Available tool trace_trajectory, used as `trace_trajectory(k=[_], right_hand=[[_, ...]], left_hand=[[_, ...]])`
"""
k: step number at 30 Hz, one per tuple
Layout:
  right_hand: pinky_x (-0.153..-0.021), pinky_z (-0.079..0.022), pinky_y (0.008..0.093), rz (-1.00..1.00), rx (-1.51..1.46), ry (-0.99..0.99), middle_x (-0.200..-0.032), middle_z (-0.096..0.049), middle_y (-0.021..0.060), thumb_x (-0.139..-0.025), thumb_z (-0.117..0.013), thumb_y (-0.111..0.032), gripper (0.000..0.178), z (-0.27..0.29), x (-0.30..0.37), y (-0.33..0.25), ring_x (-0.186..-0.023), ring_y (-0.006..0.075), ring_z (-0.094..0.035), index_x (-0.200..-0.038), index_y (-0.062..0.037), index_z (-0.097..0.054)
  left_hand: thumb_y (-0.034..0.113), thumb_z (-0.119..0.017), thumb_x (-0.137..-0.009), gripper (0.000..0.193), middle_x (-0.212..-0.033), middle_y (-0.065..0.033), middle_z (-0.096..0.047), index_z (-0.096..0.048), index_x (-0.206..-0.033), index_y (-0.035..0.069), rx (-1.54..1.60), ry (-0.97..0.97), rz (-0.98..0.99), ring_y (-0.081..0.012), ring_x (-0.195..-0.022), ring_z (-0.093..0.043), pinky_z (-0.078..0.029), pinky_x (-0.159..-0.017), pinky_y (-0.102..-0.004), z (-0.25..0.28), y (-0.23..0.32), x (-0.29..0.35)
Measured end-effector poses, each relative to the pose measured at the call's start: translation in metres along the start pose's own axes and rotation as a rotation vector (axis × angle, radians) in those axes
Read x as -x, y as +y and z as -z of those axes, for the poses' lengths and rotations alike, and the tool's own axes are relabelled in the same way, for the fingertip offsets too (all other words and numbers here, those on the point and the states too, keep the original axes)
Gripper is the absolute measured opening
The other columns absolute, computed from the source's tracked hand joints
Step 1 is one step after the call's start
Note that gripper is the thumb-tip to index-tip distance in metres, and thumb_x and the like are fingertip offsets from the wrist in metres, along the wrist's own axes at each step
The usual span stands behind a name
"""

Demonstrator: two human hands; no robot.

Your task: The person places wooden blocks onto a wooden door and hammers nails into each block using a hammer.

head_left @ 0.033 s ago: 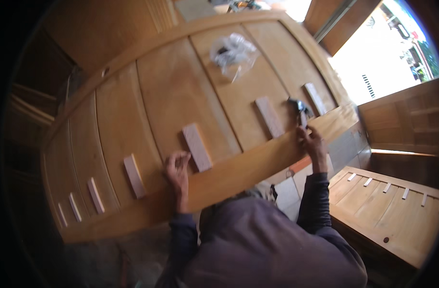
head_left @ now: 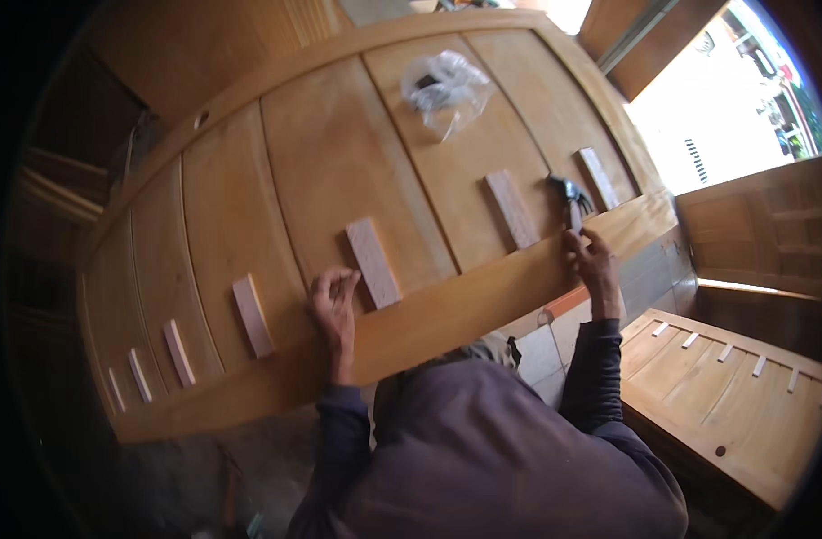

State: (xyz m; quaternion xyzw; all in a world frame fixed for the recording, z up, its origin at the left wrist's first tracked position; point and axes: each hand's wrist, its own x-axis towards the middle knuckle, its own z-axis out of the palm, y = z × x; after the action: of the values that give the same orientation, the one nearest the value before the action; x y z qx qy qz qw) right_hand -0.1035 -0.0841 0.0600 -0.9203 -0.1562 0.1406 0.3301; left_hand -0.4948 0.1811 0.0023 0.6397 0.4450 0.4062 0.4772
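Seven wooden blocks point(head_left: 253, 314) line this panelled door point(head_left: 330, 135). My right hand point(head_left: 592, 260) grips the claw hammer point(head_left: 570, 194) by its handle, leaving the head free between the rightmost two; my left hand point(head_left: 334, 301) curls beside the fifth from left; whether its fingers pinch anything, I cannot tell.

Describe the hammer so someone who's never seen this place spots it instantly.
Find the large wooden panel filling the middle, then follow its lower edge to the right grip. The hammer extends from it, between the panel's two rightmost pale blocks. Its dark, clawed head sets it apart from those plain strips.
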Motion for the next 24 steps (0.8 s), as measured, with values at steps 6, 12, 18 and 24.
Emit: trace_trajectory(k=[6, 12, 18, 24], right_hand=[[-0.067, -0.055, 0.0313, 0.261, 0.157, 0.307, -0.079, -0.075, 0.012, -0.101, -0.078, -0.036, 0.032, 0.005, 0.022, -0.006, -0.07, 0.0178, -0.071, -0.119, -0.0092, -0.08], [-0.076, -0.058, 0.0334, 0.692, -0.356, -0.057, -0.093, -0.075, 0.011, -0.097, -0.079, -0.009, 0.01, -0.072, 0.071, -0.073, -0.083, 0.0187, -0.074, -0.106, -0.0046, -0.079], [-0.085, -0.052, 0.0417, 0.902, -0.134, -0.319, -0.093, -0.074, 0.0048, -0.092, -0.081, -0.027, 0.012, -0.156, 0.12, -0.114, -0.093, 0.0285, -0.069, -0.095, -0.0155, -0.078], [-0.095, -0.043, 0.0417, 0.913, 0.009, -0.297, -0.094, -0.072, 0.0016, -0.088, -0.082, -0.034, 0.015, -0.176, 0.131, -0.12, -0.1, 0.0263, -0.064, -0.092, -0.0197, -0.08]], left_hand=[[0.018, -0.078, -0.101, 0.018, -0.098, -0.0114, -0.076, -0.076, -0.102, 0.001, -0.273, 0.105, -0.159, -0.0238, -0.092, -0.074, -0.058, -0.083, -0.0346, -0.013, 0.013, -0.024], [0.022, -0.077, -0.101, 0.022, -0.11, -0.0121, -0.079, -0.079, -0.11, 0.001, -0.475, 0.051, -0.357, -0.0214, -0.101, -0.074, -0.058, -0.09, -0.0341, -0.016, 0.008, -0.067], [0.022, -0.08, -0.098, 0.021, -0.105, -0.0111, -0.08, -0.082, -0.106, 0.002, -0.373, -0.025, -0.246, -0.0228, -0.096, -0.075, -0.058, -0.088, -0.0343, -0.026, -0.001, -0.084], [0.02, -0.081, -0.096, 0.017, -0.101, -0.0101, -0.079, -0.083, -0.104, 0.005, -0.406, -0.011, -0.293, -0.0227, -0.094, -0.075, -0.058, -0.085, -0.0346, -0.025, -0.002, -0.081]])
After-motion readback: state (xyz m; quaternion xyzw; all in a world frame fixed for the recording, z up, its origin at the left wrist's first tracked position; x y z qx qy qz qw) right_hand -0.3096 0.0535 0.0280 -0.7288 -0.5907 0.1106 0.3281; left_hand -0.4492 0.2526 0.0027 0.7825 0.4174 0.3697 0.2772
